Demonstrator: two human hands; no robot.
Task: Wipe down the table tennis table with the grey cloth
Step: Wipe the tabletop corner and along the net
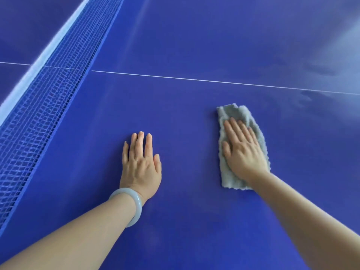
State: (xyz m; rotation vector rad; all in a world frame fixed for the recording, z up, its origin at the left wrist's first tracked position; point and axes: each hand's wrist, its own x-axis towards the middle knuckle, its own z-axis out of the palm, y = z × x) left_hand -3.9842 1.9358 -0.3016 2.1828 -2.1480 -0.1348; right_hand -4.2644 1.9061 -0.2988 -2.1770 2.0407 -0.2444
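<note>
Pressing flat on the small fuzzy grey cloth (233, 112), the person's right hand (244, 152) pins it against the smooth blue table tennis desk (194, 221). The grip is wide. The fingers lie straight and spread over the fabric, not curled round it, so the cloth is pushed by the palm and not pinched. The cloth lies folded into a long strip on the near half of the desk, right of centre, just short of the thin white centre line (194, 79). Its far end sticks out beyond the fingertips.

The left hand (141, 164), with a pale translucent round bangle (134, 203) at its wrist, rests palm down on the bare surface well to the left of the cloth. Its grip is also wide and holds nothing, and it seems only to brace the body. The blue mesh net with its white top band (48, 98) runs along the left side.

The wipe looks to be in mid-course. The blue around both hands appears even and fairly clean. Darker smears (311, 98) show near the centre line at the far right, and a pale haze there may be dust or only glare. That corner, the strip beyond the white line and the half past the net probably remain to be done.
</note>
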